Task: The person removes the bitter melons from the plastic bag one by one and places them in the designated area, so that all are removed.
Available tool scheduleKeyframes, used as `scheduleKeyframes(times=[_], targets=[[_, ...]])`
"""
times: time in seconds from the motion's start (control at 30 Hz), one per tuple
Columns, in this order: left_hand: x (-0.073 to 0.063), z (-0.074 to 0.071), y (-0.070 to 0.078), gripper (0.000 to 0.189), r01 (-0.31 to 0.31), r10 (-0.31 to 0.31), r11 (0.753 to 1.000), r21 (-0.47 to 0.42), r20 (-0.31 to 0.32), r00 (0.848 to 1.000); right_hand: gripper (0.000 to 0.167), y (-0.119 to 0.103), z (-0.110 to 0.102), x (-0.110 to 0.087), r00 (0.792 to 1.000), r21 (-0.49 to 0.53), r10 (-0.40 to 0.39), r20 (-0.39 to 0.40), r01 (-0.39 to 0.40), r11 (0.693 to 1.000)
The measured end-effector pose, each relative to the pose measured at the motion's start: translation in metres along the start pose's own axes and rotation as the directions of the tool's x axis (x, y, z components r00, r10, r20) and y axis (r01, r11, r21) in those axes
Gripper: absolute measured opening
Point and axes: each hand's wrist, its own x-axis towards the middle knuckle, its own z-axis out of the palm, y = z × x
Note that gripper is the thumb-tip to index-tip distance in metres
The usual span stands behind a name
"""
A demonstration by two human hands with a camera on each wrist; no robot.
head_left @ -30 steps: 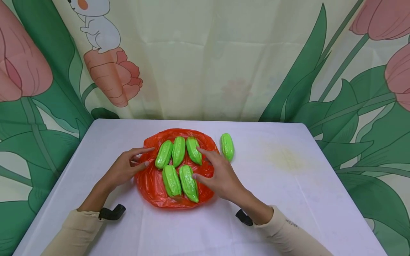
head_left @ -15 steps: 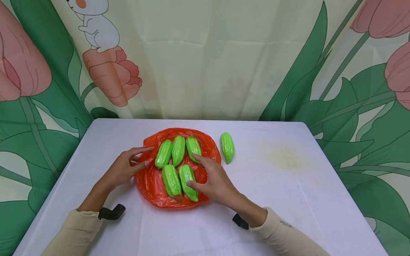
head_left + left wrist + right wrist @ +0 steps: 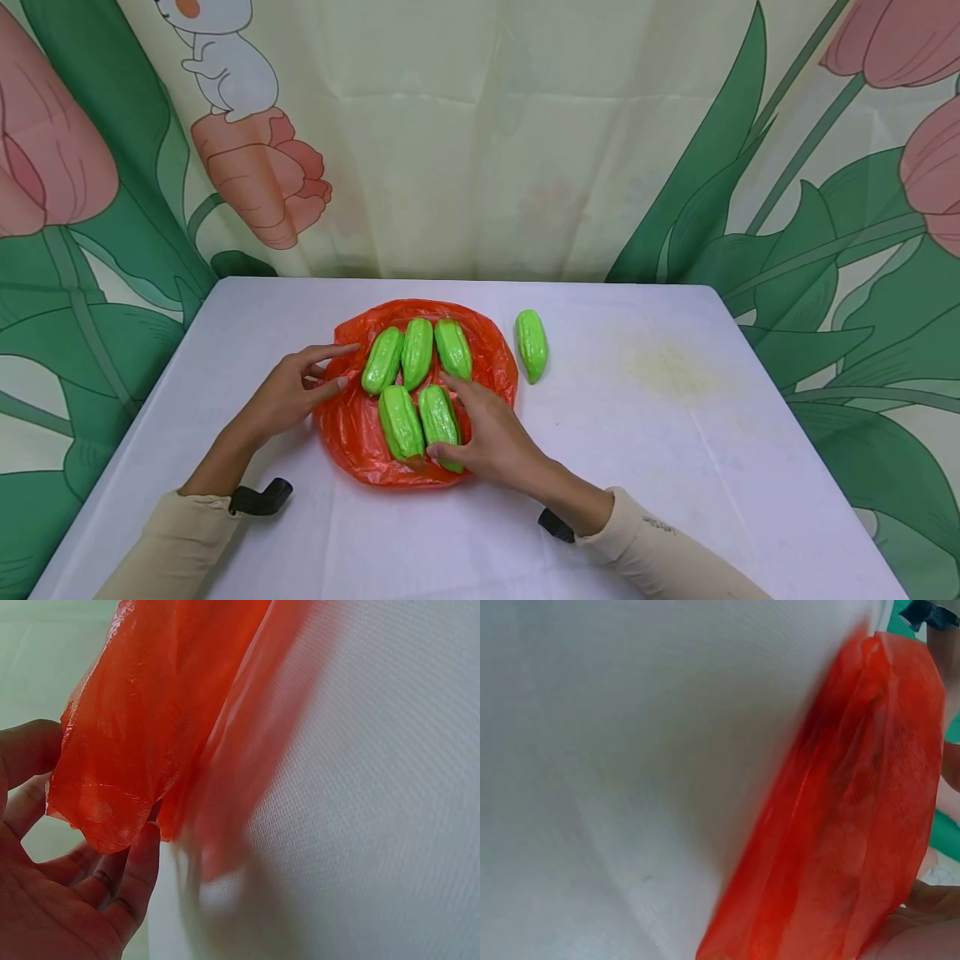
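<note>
A red plastic bag [image 3: 345,433] lies spread wide on the table, its rim standing up. Several green, ribbed, oblong fruits [image 3: 402,423] sit inside it in two rows. My left hand [image 3: 288,392] holds the bag's left rim, with the plastic between thumb and fingers [image 3: 139,881] in the left wrist view. My right hand [image 3: 491,437] reaches over the right rim with spread fingers. Its thumb is over the lower end of the front right fruit [image 3: 438,414], its index finger near the upper end. The hand hides part of that fruit.
One more green fruit [image 3: 532,346] lies outside the bag, behind and to the right. A white cloth covers the table [image 3: 637,467], with a yellowish stain on the right. A printed curtain [image 3: 480,167] hangs behind the back edge.
My right hand has moved left and toward the near side, from the back right fruit to the front right one. My left hand stays at the rim.
</note>
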Motion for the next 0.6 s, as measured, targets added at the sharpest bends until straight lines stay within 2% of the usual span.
scheduleKeyframes(times=[0.13,0.6], targets=[[0.0001,0.0005,0.0001,0.057,-0.004,0.004,1.000,-0.001,0.001,1.000,0.095,0.0014,0.0035,0.0003,1.000,-0.021,0.022,0.018,-0.022,1.000],[0.0013,0.0009,-0.0023,0.057,0.003,-0.003,1.000,0.008,0.005,1.000,0.089,0.0037,0.0073,0.0019,0.998,-0.071,0.021,0.051,-0.018,0.997]])
